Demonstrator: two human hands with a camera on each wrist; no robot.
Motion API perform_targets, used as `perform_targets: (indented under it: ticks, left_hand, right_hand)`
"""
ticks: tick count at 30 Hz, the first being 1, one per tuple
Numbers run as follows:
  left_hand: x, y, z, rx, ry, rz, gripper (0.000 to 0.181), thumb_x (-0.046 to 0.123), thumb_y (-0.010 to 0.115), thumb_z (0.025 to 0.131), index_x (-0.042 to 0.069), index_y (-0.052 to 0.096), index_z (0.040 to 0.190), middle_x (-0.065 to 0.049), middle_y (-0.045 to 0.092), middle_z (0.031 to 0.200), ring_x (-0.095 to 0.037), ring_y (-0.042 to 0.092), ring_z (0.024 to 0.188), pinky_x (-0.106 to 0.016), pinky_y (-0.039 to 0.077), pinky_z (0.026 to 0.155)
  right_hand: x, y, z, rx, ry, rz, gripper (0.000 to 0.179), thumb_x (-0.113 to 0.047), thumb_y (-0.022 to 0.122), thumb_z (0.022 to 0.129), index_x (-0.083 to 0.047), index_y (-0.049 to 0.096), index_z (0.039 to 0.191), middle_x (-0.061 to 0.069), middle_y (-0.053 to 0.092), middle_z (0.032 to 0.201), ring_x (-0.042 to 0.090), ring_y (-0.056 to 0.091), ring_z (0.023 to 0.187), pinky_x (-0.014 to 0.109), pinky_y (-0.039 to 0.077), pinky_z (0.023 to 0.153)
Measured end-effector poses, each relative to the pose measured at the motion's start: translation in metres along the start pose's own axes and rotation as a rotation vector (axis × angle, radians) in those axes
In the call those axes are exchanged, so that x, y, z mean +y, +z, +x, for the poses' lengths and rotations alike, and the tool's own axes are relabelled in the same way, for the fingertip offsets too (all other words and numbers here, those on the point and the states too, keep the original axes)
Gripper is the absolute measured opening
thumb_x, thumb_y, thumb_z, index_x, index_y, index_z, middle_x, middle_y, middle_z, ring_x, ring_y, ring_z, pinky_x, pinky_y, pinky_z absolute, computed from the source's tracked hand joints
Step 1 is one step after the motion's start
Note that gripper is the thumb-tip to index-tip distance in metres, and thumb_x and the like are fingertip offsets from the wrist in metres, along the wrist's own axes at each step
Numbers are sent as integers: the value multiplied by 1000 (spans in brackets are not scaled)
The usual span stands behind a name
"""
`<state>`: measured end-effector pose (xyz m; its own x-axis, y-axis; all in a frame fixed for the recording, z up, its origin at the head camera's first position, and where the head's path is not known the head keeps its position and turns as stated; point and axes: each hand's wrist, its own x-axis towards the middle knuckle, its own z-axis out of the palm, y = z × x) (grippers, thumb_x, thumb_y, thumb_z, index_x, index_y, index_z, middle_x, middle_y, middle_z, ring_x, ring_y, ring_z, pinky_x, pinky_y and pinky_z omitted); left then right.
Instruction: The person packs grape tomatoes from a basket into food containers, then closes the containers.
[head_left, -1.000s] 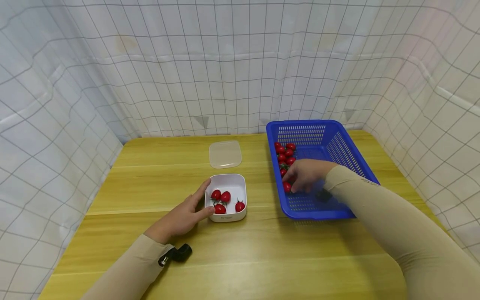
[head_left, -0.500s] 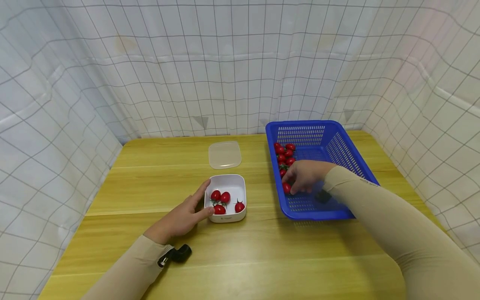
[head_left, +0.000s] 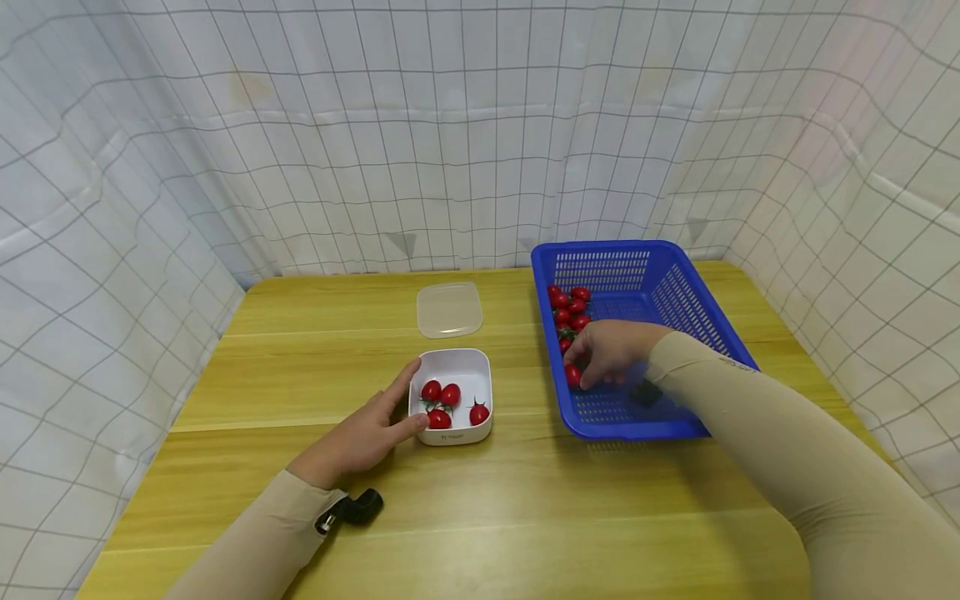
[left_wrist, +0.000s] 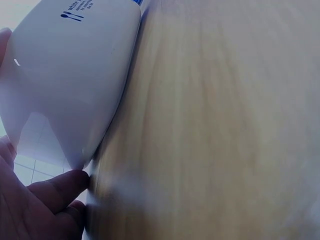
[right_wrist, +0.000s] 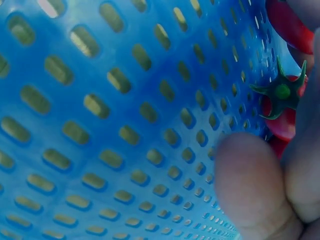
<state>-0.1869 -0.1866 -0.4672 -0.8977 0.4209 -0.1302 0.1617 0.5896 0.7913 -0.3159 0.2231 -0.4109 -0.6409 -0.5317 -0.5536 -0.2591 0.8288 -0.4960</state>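
On the table stands a white square container [head_left: 468, 371] with several cherry tomatoes [head_left: 451, 395] inside. My left hand [head_left: 367, 437] rests against its near left corner, the thumb at the front rim and the index finger along the left side. In the left wrist view, fingers [left_wrist: 62, 190] touch the container's wall [left_wrist: 65, 85] low down. Inside the blue basket [head_left: 633, 429], my right hand [head_left: 615, 350] pinches a cherry tomato [head_left: 572, 377] by the left wall, thumb and index finger on either side. The right wrist view shows a tomato's green calyx [right_wrist: 282, 91] partly behind the fingers.
More tomatoes [head_left: 562, 317] lie along the basket's left side. A translucent square lid [head_left: 450, 310] lies flat behind the container. Behind the wooden table [head_left: 480, 517] hangs a white gridded curtain [head_left: 450, 150], also on both sides.
The right hand stays at the same tomato, which has shifted very slightly toward the lower left. The left hand and the container keep their places.
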Motion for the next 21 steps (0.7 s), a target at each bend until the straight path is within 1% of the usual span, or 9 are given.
perform_targets:
  ticks: [4, 6, 12, 15, 18, 19, 21]
  left_hand:
    - [0, 0, 0, 0, 1, 1, 87, 48, 59, 106, 35, 2, 171, -10, 7, 179, -44, 8, 164, -68, 12, 128]
    - [0, 0, 0, -2, 1, 2, 87, 48, 59, 106, 35, 2, 171, -10, 7, 179, -44, 8, 164, -68, 12, 128]
    - [-1, -1, -1, 0, -3, 3, 87, 48, 59, 106, 37, 2, 170, -8, 7, 179, -43, 8, 164, -68, 13, 128]
    - [-1, -1, -1, -2, -3, -5, 87, 47, 59, 106, 36, 2, 170, -8, 6, 179, -43, 8, 164, -67, 13, 128]
    - [0, -1, -1, -4, -10, -10, 87, 47, 59, 106, 37, 2, 170, -8, 6, 179, -42, 8, 164, -68, 13, 128]
    - [0, -1, 0, -5, -9, -10, 87, 47, 59, 106, 36, 2, 170, -9, 7, 179, -43, 8, 164, -68, 13, 128]
    - [1, -2, -1, -7, -13, -10, 87, 48, 59, 106, 37, 1, 170, -9, 7, 179, -43, 8, 164, -68, 13, 128]
  right_hand:
    - [1, -1, 1, -2, -21, -13, 41, -14, 82, 88, -14, 74, 129, 0, 69, 86, 11, 60, 53, 25, 55, 53]
    - [1, -3, 1, -1, -22, -22, 41, -14, 82, 88, -14, 74, 128, 0, 70, 88, 11, 60, 53, 25, 55, 53]
    - [0, -8, -5, 5, -8, -45, 44, -18, 82, 88, -15, 73, 131, 1, 73, 90, 13, 61, 53, 27, 56, 53]
    - [-1, -12, -12, 26, -7, -57, 47, -20, 83, 87, -16, 73, 133, 0, 73, 85, 14, 61, 52, 29, 56, 54]
    - [-2, -19, -20, 66, -2, -53, 47, -21, 83, 87, -17, 72, 133, 1, 72, 78, 15, 62, 53, 31, 57, 55]
    - [-3, -23, -23, 81, -7, -50, 47, -21, 82, 87, -17, 73, 133, 0, 72, 82, 15, 62, 53, 31, 58, 56]
    - [-7, -30, -30, 105, -20, -47, 48, -21, 82, 87, -15, 72, 134, 2, 71, 79, 16, 61, 52, 32, 57, 55]
